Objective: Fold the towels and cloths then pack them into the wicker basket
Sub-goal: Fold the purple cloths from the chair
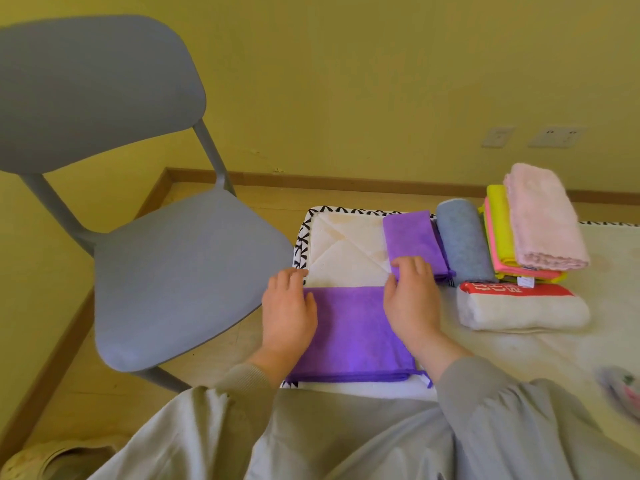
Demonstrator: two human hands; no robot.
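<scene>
A purple cloth [356,334] lies folded flat on the white quilted mat [346,244] in front of me. My left hand [289,306] rests flat on its left edge with relaxed fingers. My right hand [410,299] lies over its far right corner, and the fingertips reach onto a second, smaller folded purple cloth [414,240] just beyond. A cream woven thing [31,459], possibly the wicker basket, shows at the bottom left corner, mostly cut off.
Right of the purple cloths lie a grey rolled towel [462,240], a pink fluffy towel [543,220] on stacked yellow and pink cloths [498,233], and a white towel with a red band [519,306]. A grey chair [173,271] stands close on the left.
</scene>
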